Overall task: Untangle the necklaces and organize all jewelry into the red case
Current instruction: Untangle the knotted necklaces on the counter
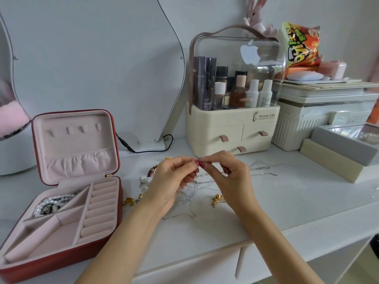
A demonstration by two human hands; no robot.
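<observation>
Pinching a thin silver chain necklace (196, 182) between both grips, left hand (174, 179) and right hand (229, 177) meet fingertip to fingertip; chain hangs straight below, open red case (61, 261) lies far left, nearer the left hand.

Obscured and indeterminate items, head view

The left hand (172, 179) is covering part of the beaded bracelet (152, 170) and pearl cluster (144, 179) near the surface's middle. What the fingertips (197, 162) of both hands are pinching is too fine to resolve. The silver chains (207, 181) are passing behind the right hand (231, 177). The red case (61, 261) is running off the left edge.
</observation>
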